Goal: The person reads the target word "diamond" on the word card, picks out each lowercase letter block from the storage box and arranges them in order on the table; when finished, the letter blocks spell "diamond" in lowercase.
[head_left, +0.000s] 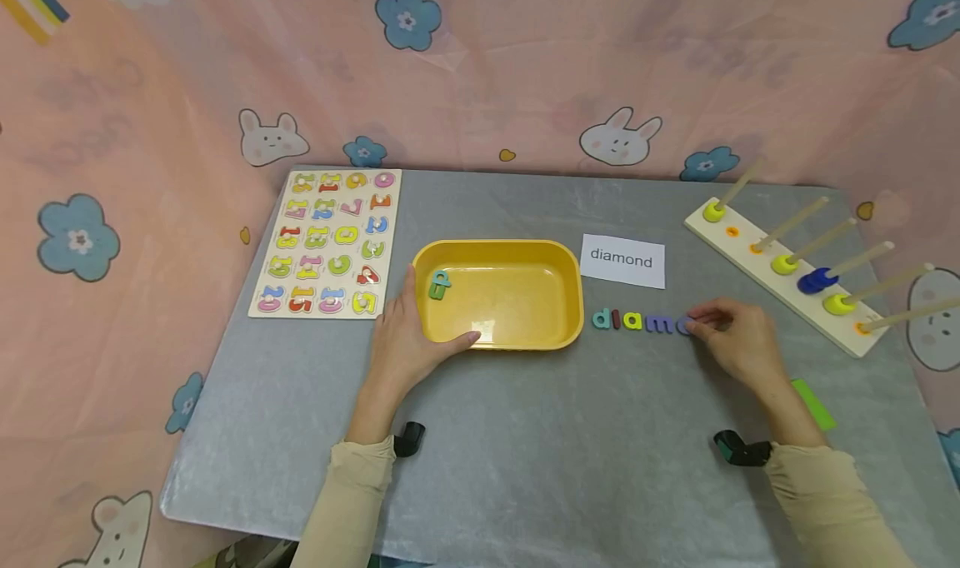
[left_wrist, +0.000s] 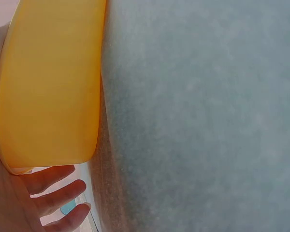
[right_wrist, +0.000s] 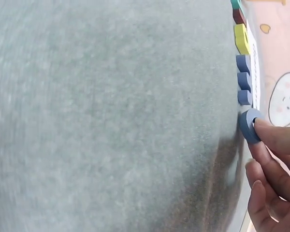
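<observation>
1. Grey cloth (head_left: 540, 435) is covering the table and carrying everything else, with pink patterned fabric hanging behind and to both sides.
2. Number puzzle board (head_left: 328, 241) is lying at the far left of the table, just beyond the left hand, its coloured numerals sitting in their slots.
3. Peg rack (head_left: 795, 270) is sitting at the far right, running diagonally, with yellow rings and one blue ring resting on several of its wooden rods.
4. Yellow tray (head_left: 498, 345) is standing in the middle of the table, holding a green and teal letter (head_left: 439, 284) near its left wall.
5. Left hand (head_left: 405, 335) is gripping the tray's near left corner, the thumb lying along the front rim and the fingers curling round the side.
6. Right hand (head_left: 738, 339) is resting on the cloth right of the tray, its fingertips (right_wrist: 270, 137) pinching the blue letter "o" (right_wrist: 250, 125).
7. Word card (head_left: 623, 261) reading "diamond" is lying just behind the letter row.
8. Letter row (head_left: 633, 321) is spelling "diam" on the cloth right of the tray, and the "o" is touching down at its right end, just beside the "m".
</observation>
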Available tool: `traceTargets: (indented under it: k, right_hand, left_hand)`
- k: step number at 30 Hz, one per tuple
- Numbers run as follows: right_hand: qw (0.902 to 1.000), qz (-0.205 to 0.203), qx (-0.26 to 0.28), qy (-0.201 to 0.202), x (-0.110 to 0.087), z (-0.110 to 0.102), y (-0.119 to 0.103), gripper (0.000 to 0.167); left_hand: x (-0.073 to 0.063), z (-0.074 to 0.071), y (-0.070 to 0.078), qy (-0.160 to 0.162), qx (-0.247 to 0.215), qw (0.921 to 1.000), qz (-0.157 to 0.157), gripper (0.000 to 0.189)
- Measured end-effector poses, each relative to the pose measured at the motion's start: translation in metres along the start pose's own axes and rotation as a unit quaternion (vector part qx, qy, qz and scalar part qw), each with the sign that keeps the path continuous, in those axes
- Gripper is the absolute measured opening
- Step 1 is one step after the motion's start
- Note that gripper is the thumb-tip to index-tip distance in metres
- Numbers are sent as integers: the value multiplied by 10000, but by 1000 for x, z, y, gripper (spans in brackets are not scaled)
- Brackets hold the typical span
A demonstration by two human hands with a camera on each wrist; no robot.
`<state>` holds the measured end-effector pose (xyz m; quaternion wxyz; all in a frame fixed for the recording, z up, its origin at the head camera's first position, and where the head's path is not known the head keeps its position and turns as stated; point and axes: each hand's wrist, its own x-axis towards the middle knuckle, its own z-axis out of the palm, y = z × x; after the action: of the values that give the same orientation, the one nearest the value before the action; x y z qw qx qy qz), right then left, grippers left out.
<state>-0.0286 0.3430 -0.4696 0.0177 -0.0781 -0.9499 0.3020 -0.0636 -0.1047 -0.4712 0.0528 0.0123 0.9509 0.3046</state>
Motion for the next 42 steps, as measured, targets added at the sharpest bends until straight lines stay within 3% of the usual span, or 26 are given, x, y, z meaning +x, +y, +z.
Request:
traceTargets:
  k: [11, 20, 23, 26, 30, 37, 42]
  right_hand:
    - [9998, 112, -106, -129, 3, 5, 1, 13]
    - [9996, 211, -186, 92, 2, 7, -22, 18]
    - [9995, -154, 17, 288, 1, 10, -41, 19]
    - [9974, -616, 312, 184, 1, 17, -64, 21]
    - [9913, -1091, 692, -259, -1, 33, -97, 24]
    - [9726, -1871, 1266, -557, -4, 66, -144, 23]
    - [9593, -2048, 1398, -1353, -1, 87, -173, 32]
  left_hand:
    - [0, 1, -1, -13, 7, 10000, -1, 146]
    - [1, 1, -1, -36, 27, 10000, -22, 146]
    - [1, 1, 0, -36, 38, 10000, -25, 146]
    - [0, 0, 0, -31, 47, 10000, -18, 145]
    - [0, -1, 0, -28, 14, 10000, -3, 145]
    - [1, 0, 0, -9, 17, 10000, 38, 144]
    - [1, 0, 0, -19, 40, 10000, 2, 144]
